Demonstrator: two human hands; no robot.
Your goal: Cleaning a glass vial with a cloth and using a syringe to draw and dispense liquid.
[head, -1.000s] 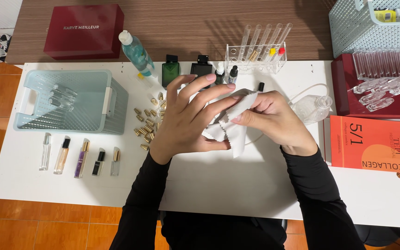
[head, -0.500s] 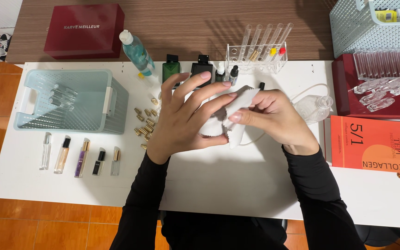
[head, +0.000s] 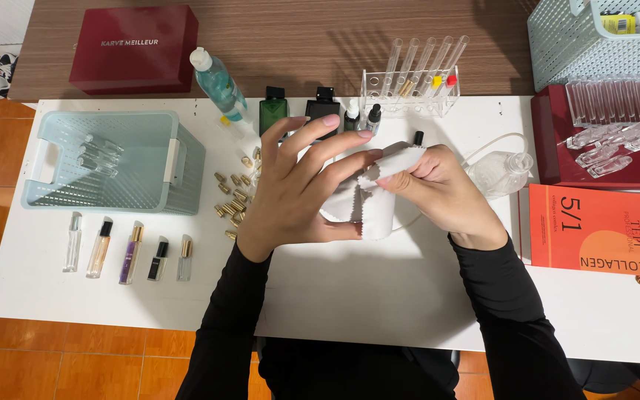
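Cloth, white with a zigzag edge (head: pixel 370 201), hangs between both hands above the white tabletop (head: pixel 350 289). The left hand (head: pixel 290 192) pinches it between thumb and forefingers, other fingers (head: pixel 312 133) splayed. The right hand (head: pixel 446 189) grips its upper edge with curled fingers, just beside scattered gold caps (head: pixel 232 198).

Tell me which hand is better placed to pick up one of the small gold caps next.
Left. The left hand sits right beside the gold caps; the right hand is on the white cloth's far side, pinching it.

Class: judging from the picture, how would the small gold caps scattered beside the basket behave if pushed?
The gold caps look small and loose, so they would probably scatter. Being apparently cylindrical and lying on the smooth white table, some may roll.
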